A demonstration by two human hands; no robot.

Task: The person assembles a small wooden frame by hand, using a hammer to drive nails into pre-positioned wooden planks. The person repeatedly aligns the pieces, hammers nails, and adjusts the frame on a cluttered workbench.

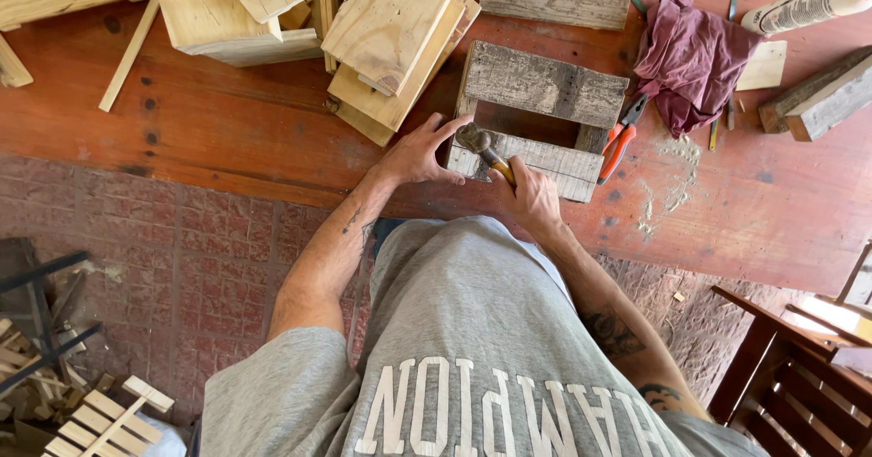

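While left hand point(420, 153) braces box point(536, 121), right hand point(531, 198) grips hammer point(481, 144).

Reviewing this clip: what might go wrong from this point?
The left hand braces the weathered grey wooden box right beside the hammer's head, held by the right hand; a glancing blow might hit fingers. The box sits near the red-brown table's edge and might shift.
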